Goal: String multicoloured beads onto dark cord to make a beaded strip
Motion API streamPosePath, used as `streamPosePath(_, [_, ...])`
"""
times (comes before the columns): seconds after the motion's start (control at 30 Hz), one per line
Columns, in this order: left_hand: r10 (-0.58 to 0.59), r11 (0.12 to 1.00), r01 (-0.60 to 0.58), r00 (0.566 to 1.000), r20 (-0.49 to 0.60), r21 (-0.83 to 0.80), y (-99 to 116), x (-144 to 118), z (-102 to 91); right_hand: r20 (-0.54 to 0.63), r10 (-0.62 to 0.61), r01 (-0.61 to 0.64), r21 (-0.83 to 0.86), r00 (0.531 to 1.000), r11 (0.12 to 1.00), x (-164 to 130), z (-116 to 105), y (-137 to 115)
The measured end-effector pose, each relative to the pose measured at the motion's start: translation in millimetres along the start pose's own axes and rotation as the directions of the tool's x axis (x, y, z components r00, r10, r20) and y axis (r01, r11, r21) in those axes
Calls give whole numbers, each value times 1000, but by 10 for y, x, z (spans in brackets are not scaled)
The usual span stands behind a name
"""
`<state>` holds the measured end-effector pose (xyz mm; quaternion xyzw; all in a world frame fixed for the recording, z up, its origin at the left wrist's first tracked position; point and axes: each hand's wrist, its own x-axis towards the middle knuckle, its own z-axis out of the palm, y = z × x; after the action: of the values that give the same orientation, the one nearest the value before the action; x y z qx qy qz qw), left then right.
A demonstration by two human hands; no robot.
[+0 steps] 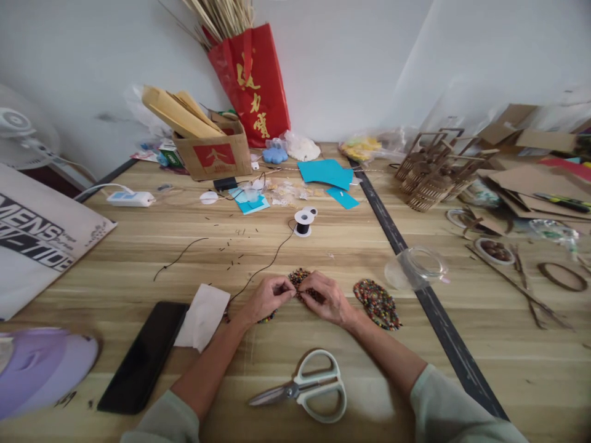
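Fingertips of my left hand and my right hand meet in a pinch over a pile of multicoloured beads. What lies between them is too small to make out. Below my left wrist shows part of a beaded string, partly covered by the hand. A thin black cord runs from a white spool down to behind my left forearm. Right of my right hand lies a coiled strand of multicoloured beads. Scissors with pale green handles rest between my forearms, blades pointing left.
A black phone and a white paper lie left of my left arm. Past the dark strip stand small woven baskets. A clear plastic container sits at right. Behind are a cardboard box and red bag.
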<state>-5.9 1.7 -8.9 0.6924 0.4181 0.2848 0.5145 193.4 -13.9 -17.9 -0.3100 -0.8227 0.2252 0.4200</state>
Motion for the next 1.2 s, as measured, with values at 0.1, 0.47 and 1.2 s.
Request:
streamPosePath(0.1, [9, 1000, -9, 1000, 3, 5, -8, 4, -1, 1, -2, 2, 3, 1000, 1000, 4, 0, -5])
streamPosePath(0.47, [-26, 999, 26, 999, 19, 20, -24, -5, -2, -10, -1, 1, 19, 1000, 1000, 17, 5, -13])
streamPosePath(1.2, [-13, 1000, 13, 999, 50, 8, 41, -8, -14, 5, -9, 9, 15, 1000, 1000, 53, -4, -63])
